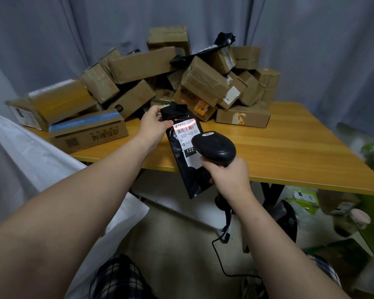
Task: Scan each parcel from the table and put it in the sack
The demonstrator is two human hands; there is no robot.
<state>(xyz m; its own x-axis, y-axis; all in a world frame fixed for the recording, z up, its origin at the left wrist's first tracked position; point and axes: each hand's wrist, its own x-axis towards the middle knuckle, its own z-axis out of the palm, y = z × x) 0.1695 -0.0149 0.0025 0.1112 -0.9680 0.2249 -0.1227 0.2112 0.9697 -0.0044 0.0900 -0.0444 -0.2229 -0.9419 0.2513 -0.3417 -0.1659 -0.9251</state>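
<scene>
While the left hand [153, 121] pinches a black mailer bag [181, 152] above the wooden surface's [289, 152] near edge, the right hand [227, 175] grips a handheld scanner [214, 146] aimed at its barcode label [187, 134]; scanning underway, the white sack [30, 160] at left likely follows.

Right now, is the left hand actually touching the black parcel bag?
Touching. The head view shows the left hand gripping the black parcel bag at its upper end, right beside the white label, with no gap between them.
</scene>
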